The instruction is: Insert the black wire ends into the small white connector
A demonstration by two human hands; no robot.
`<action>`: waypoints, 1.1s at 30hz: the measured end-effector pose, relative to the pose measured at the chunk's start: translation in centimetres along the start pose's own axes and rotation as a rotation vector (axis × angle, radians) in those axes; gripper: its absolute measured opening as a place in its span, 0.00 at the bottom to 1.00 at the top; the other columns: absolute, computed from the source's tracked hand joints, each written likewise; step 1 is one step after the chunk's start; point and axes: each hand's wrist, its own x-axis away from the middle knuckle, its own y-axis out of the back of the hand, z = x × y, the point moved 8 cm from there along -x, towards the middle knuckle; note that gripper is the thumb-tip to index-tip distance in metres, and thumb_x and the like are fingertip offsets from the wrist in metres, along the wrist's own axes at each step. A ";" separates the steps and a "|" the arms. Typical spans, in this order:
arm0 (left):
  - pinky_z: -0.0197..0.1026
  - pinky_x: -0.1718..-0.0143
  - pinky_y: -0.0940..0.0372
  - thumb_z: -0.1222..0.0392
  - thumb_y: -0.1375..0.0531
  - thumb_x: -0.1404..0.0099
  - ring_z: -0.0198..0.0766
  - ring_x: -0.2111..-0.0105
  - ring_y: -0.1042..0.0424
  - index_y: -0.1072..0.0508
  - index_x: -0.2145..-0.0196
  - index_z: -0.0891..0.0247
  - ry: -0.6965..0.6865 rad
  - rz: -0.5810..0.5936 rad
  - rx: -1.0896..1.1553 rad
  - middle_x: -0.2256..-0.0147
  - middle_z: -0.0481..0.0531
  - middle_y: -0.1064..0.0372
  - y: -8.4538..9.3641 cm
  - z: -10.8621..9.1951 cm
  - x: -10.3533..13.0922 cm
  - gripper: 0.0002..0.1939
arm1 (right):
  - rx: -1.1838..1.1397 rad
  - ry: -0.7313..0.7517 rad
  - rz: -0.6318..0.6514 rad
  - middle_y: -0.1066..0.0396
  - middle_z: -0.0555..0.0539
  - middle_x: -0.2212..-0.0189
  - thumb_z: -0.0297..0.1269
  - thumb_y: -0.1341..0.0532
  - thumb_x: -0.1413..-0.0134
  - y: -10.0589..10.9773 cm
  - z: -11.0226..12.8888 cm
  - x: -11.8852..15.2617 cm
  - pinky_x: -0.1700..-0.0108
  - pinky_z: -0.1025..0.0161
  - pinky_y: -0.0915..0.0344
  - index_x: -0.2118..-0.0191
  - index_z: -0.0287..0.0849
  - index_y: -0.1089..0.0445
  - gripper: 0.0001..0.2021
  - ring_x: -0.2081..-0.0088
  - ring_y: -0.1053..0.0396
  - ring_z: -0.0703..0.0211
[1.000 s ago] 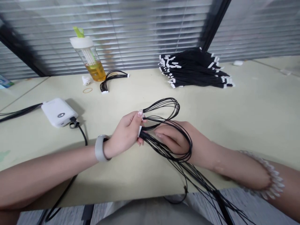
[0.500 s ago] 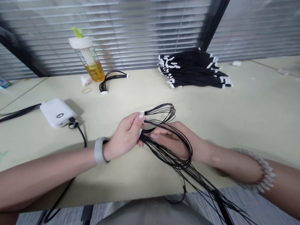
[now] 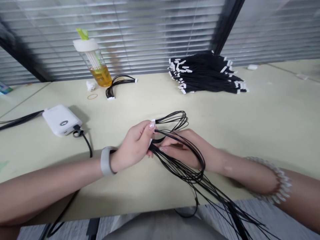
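My left hand (image 3: pixel 136 138) is closed round white connectors (image 3: pixel 153 122) at the end of a black wire harness (image 3: pixel 175 160), the thumb pressing on top. From the connectors the thin wires loop out to the right, and a long loose bundle hangs over the table's front edge. My right hand (image 3: pixel 187 148) reaches in among the loops, its thumb and fingertips pinched on wires close to the lower connector. The wires partly cover the right fingers, so exactly which strands they grip is hidden.
A pile of black wire harnesses (image 3: pixel 210 75) lies at the back right. One short harness (image 3: pixel 117 85) sits by a bottle of amber liquid (image 3: pixel 101 75). A white power bank (image 3: pixel 62 120) with a black cable is on the left, and a rubber band (image 3: pixel 92 96) lies behind it.
Almost nothing differs. The left hand and the connectors have shifted very slightly to the right, and the right fingertips have moved a touch to the left.
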 end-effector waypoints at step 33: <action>0.28 0.90 0.44 0.47 0.54 0.31 0.27 0.88 0.37 0.41 0.74 0.63 -0.047 0.048 -0.083 0.81 0.42 0.45 -0.4 -0.5 -0.1 0.19 | 0.298 0.271 -0.069 0.38 0.55 0.79 0.21 0.46 0.54 0.3 2.2 0.2 0.72 0.71 0.44 0.78 0.40 0.37 0.09 0.76 0.42 0.69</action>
